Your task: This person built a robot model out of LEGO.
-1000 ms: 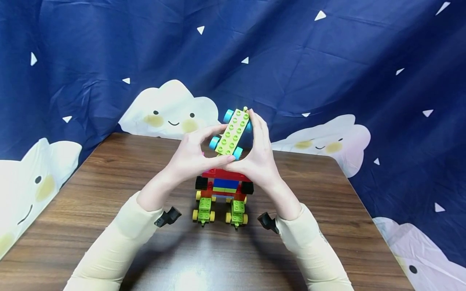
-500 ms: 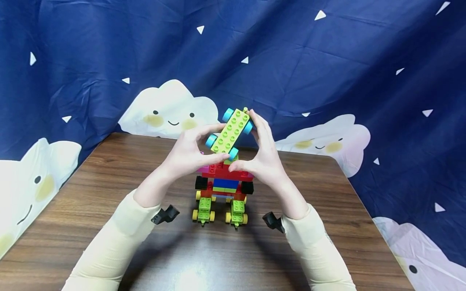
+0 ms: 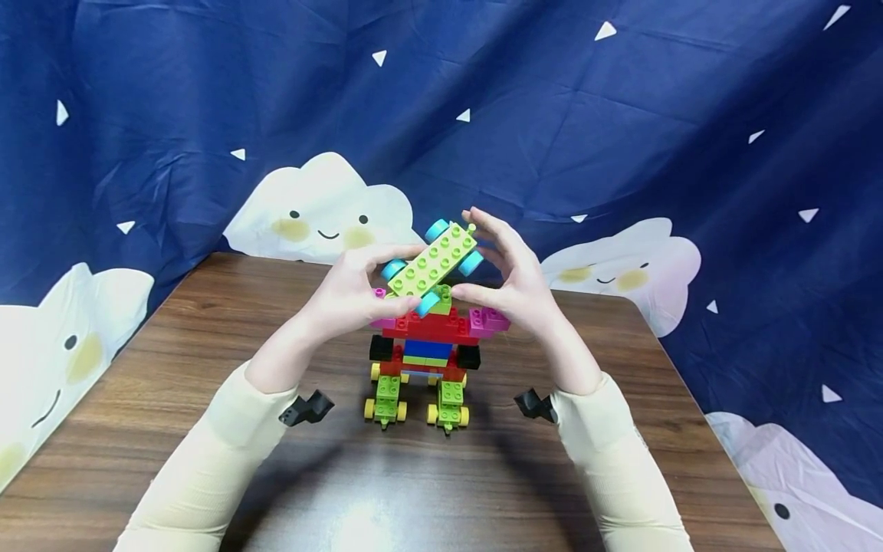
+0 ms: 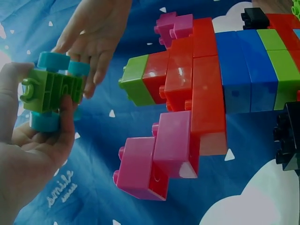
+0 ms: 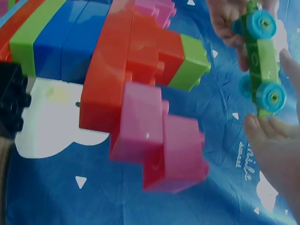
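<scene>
A lime green toy car base [image 3: 433, 262] with studs and blue wheels is held tilted in the air in the head view. My left hand [image 3: 352, 285] pinches its near left end between thumb and fingers. My right hand [image 3: 513, 280] curves loosely around the far right end, its thumb apart from the base and its fingers spread. Behind and below stands a figure of building blocks [image 3: 431, 330], with a lime block on top, red and blue blocks in the body and pink blocks [image 4: 173, 145] at the sides. In the right wrist view the base's underside [image 5: 262, 61] shows.
The figure stands on two lime wheeled bases [image 3: 388, 395] with yellow wheels on a brown wooden table [image 3: 593, 460]. Black blocks [image 3: 382, 347] stick out at its sides. A dark blue curtain [image 3: 207, 92] with white clouds hangs behind the table.
The toy car base has turned clockwise and come down slightly. My right hand has moved right, its thumb drawing away from the base, while my left hand keeps its hold.
</scene>
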Demonstrator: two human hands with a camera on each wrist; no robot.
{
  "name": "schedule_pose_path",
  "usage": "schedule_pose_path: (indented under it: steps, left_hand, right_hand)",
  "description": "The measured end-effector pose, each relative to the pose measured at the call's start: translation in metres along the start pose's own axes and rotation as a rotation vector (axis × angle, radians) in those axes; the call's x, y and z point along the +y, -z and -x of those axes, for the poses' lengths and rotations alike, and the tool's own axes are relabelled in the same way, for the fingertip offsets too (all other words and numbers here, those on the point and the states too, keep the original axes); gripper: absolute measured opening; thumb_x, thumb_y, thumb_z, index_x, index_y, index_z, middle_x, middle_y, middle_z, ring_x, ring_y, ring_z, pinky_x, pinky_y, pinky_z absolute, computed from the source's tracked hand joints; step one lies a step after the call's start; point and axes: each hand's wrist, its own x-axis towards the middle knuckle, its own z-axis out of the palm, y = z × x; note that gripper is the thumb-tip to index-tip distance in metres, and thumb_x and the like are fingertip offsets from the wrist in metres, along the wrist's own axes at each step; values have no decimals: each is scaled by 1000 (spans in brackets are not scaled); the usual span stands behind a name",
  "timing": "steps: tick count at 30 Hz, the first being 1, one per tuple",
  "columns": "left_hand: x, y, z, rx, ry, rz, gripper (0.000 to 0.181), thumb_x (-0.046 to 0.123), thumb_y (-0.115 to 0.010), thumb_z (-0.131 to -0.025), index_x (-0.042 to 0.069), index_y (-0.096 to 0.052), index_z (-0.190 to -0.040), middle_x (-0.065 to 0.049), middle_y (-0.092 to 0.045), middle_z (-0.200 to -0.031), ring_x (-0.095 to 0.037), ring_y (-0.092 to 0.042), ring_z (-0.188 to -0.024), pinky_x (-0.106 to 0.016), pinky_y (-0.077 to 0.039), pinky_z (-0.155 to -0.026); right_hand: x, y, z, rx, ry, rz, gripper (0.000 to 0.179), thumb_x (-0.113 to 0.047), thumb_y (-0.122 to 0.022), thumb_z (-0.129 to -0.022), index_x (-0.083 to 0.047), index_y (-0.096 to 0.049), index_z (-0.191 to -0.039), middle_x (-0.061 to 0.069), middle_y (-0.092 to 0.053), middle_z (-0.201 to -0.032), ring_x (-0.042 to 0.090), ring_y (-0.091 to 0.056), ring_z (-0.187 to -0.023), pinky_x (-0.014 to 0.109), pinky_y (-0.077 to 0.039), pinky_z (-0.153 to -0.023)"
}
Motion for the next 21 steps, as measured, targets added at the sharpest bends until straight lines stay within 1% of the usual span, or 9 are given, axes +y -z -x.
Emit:
schedule_pose_path:
  steps: [2, 4, 7, 10, 11, 14, 16, 19, 21]
  left_hand:
    - [-1, 1, 1, -27, -1, 10, 58, 10, -77, -80, 6, -58, -134, -9, -64, -116, -22, -61, -86, -28, -56, -71]
    - [-2, 2, 2, -58, -20, 9, 58, 10, -78, -79, 6, -58, -134, -10, -65, -112, -22, -61, -85, -28, -56, -69]
    - [-3, 3, 2, -104, -78, -18, 58, 10, -79, -78, 6, -60, -132, -8, -67, -108, -19, -60, -84, -27, -55, -68]
    - [-4, 3, 3, -146, -123, -45, 57, 12, -80, -77, 7, -61, -131, -6, -68, -107, -18, -59, -82, -28, -54, -65]
    - [-5, 3, 3, -158, -132, -56, 57, 13, -80, -76, 7, -62, -130, -5, -68, -106, -17, -59, -82, -28, -53, -65]
    - [-5, 2, 2, -191, -141, -74, 56, 16, -79, -76, 8, -63, -129, -3, -67, -108, -17, -58, -87, -28, -53, -68]
    - [-6, 3, 2, -205, -147, -89, 55, 17, -79, -76, 8, -63, -128, -3, -67, -110, -17, -56, -90, -27, -52, -69]
    - [-7, 3, 1, -219, -155, -98, 56, 18, -79, -76, 8, -63, -128, -2, -67, -111, -17, -56, -91, -28, -52, -70]
    - [-7, 3, 1, -224, -157, -99, 56, 18, -80, -76, 8, -63, -128, -2, -67, -110, -17, -56, -90, -27, -51, -69]
  right_hand:
    - [2, 3, -1, -57, 32, 1, 92, -23, -85, -75, 3, -35, -147, 19, -42, -150, 30, -43, -135, 24, -42, -108]
    - [3, 6, -3, -119, 64, -1, 93, -13, -87, -72, 5, -35, -147, 20, -41, -150, 30, -43, -136, 25, -42, -108]
    - [5, 10, -5, -213, 93, -4, 95, -5, -88, -68, 5, -36, -146, 21, -41, -149, 23, -46, -133, 24, -44, -106]
    - [6, 11, -6, -283, 104, -6, 92, -1, -88, -66, 7, -38, -143, 24, -43, -146, 17, -48, -129, 23, -49, -98]
    - [6, 12, -6, -299, 109, -5, 90, -3, -88, -67, 8, -39, -142, 24, -44, -145, 16, -49, -127, 22, -51, -95]
    - [7, 11, -6, -330, 125, 9, 83, -4, -88, -68, 9, -44, -137, 25, -49, -138, 15, -53, -117, 21, -53, -87]
    - [8, 10, -6, -337, 129, 24, 78, -4, -88, -68, 7, -48, -134, 22, -54, -133, 14, -56, -108, 21, -54, -81]
    - [8, 9, -4, -329, 123, 48, 71, 0, -86, -67, 4, -53, -129, 18, -60, -123, 14, -58, -95, 21, -53, -74]
    - [9, 7, -4, -308, 123, 62, 67, 3, -85, -65, 2, -56, -126, 15, -62, -118, 13, -58, -87, 21, -52, -70]
